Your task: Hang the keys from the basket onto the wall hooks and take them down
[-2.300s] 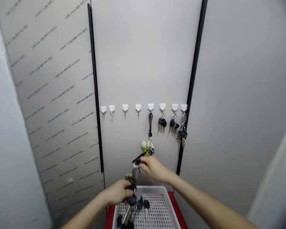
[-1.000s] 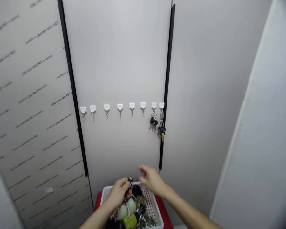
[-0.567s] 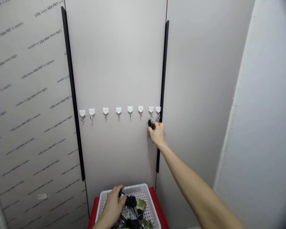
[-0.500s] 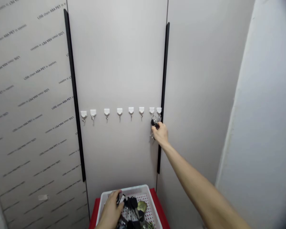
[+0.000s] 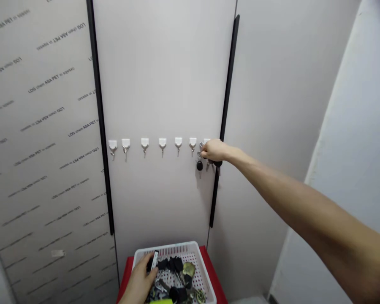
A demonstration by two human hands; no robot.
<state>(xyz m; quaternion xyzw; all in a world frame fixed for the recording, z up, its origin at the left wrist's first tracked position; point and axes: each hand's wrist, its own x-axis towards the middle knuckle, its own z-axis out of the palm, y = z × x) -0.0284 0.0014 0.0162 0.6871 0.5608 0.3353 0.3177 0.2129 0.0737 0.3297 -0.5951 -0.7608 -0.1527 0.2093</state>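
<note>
My right hand (image 5: 214, 150) is closed at the right end of a row of white wall hooks (image 5: 178, 142), its fingers pinched on a bunch of keys (image 5: 199, 165). Black-headed keys dangle below the fingers, close to the second hook from the right. Whether their ring is over that hook is hidden by the hand, as is the last hook. Low down, my left hand (image 5: 139, 278) reaches into a white plastic basket (image 5: 205, 274). Between its thumb and fingers is a small black-and-white item (image 5: 155, 259). Several loose keys (image 5: 177, 266) lie in the basket.
The basket stands on a red surface (image 5: 217, 280). Long black handles (image 5: 229, 84) run down the pale cabinet doors on either side of the hooks. Printed lettering covers the left panel (image 5: 44, 147). A white wall (image 5: 351, 147) closes off the right side.
My right hand has risen slightly and now covers the rightmost hook, with the keys dangling beneath it. My left hand stays at the basket's left side. The view has shifted a little.
</note>
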